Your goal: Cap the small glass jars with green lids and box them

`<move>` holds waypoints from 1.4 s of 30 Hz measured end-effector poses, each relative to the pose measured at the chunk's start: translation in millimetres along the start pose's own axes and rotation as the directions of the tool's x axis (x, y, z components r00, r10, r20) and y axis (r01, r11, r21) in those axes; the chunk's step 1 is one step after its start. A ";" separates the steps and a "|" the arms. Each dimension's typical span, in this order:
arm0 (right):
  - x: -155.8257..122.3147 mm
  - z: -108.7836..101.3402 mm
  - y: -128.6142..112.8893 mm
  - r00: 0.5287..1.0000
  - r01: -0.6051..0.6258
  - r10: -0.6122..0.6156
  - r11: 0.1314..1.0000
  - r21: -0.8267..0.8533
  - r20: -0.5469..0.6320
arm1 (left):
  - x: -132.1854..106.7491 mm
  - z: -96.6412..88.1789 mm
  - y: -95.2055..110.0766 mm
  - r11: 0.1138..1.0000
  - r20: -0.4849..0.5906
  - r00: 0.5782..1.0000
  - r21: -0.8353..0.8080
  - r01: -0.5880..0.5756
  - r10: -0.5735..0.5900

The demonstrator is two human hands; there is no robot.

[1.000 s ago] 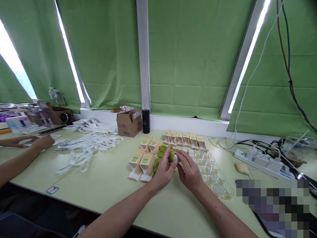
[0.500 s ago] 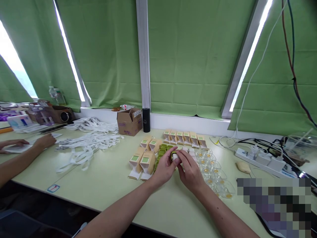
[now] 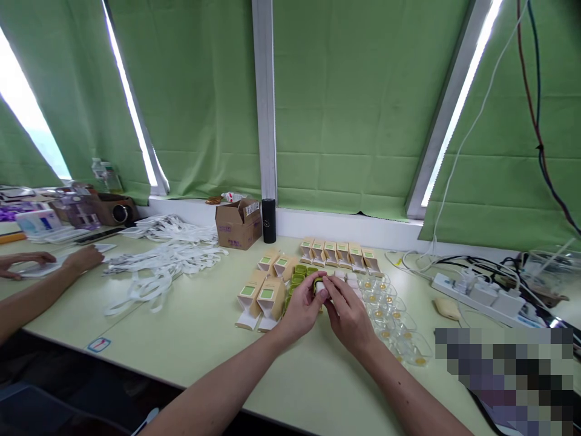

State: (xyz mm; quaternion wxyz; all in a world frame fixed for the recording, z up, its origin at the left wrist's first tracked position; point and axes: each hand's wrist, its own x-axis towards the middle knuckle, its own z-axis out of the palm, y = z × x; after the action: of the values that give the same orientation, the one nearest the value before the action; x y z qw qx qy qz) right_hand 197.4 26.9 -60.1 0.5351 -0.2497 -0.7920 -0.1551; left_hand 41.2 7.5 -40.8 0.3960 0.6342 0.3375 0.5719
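Observation:
Close together over the table, my left hand [image 3: 301, 309] and my right hand [image 3: 349, 312] both have their fingers closed around a small white-and-green piece [image 3: 319, 286]. Its white face shows between the fingertips; a dark and green edge curves along its top. Beneath and behind my left hand are several small green containers [image 3: 297, 278], partly covered by it. Small white pieces [image 3: 351, 280] lie beyond my right hand, next to rows of clear plastic shells [image 3: 394, 315] with yellowish round spots. Open kraft-paper boxes [image 3: 271, 297] with green labels stand left of my left hand.
More kraft boxes [image 3: 338, 253] line the back. A brown carton [image 3: 238, 224] and a black cylinder [image 3: 269, 221] stand by the window ledge. White straps [image 3: 167, 260] lie in a heap at left, near another person's hand [image 3: 84, 259]. A power strip [image 3: 485, 297] with cables lies right.
My two hands stay almost in the same place around the small piece, with only slight finger movement. The other person's farther hand has shifted slightly. The whole view has moved a little.

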 end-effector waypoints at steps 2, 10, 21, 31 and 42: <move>2.0 -2.2 -1.3 1.000 -0.007 0.007 1.000 0.008 0.013 | 0.7 0.5 -0.4 1.000 -0.004 1.000 -0.028 0.001 -0.001; 4.5 -7.6 -4.6 0.985 -0.171 0.172 0.978 0.122 0.003 | 1.7 -0.6 8.9 0.980 0.048 0.995 -0.178 0.093 -0.086; 4.5 -6.0 -1.2 0.824 -0.535 0.565 0.746 0.397 0.049 | 1.9 -14.0 12.6 0.882 -0.075 0.958 0.416 -0.222 0.277; 4.9 -5.3 -3.1 0.738 -0.645 0.646 0.592 0.482 0.195 | -1.3 -13.8 2.8 0.649 0.121 0.887 0.639 -0.413 0.445; 30.3 -44.1 11.0 0.755 -0.624 0.655 0.702 0.343 0.032 | 15.0 -17.2 -10.9 0.985 -0.227 0.970 0.169 -0.043 0.082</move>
State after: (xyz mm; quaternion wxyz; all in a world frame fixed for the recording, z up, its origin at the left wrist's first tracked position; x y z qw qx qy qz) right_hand 228.4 20.3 -15.6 0.6255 -0.4077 -0.6444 0.1650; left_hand 26.1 27.7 -43.1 0.2821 0.6034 0.4071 0.6249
